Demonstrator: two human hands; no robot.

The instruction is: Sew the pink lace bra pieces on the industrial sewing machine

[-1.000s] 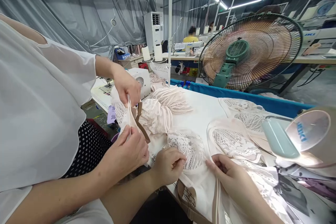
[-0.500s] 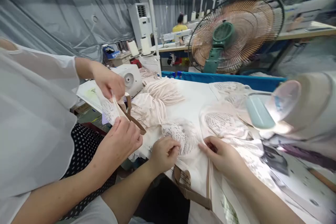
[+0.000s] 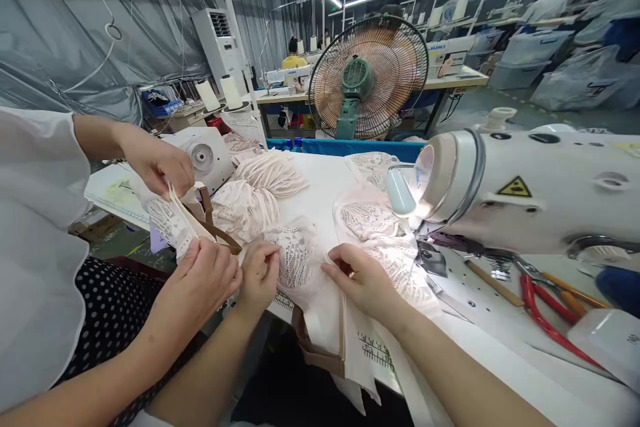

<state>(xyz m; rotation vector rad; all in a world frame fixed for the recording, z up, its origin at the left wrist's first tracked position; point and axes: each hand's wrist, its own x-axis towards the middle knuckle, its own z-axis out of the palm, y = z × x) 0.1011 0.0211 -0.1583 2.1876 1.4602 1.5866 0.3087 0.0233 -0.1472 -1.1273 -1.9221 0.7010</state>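
Observation:
A pale pink lace bra point(image 3: 294, 260) lies on the white table in front of me. My left hand point(image 3: 259, 275) is closed at its left edge, thumb and fingers pinched together. Along the right edge, my right hand point(image 3: 361, 282) pinches the thin fabric between thumb and fingers. Brown strap material point(image 3: 320, 357) hangs below the bra at the table's front edge. Close by on the left, a co-worker's hands point(image 3: 207, 272) hold another pale lace piece point(image 3: 170, 217) with a brown strap.
A lit sewing machine point(image 3: 530, 193) stands at right, with red-handled pliers point(image 3: 537, 307) on its bed. More lace pieces point(image 3: 367, 219) lie by its needle; a lace pile point(image 3: 270, 173) sits further left. A large fan point(image 3: 367, 77) stands behind the table.
My view has swung to the right, bringing the sewing machine and pliers into sight. Both my hands stay at the bra's edges. The co-worker still holds the lace piece.

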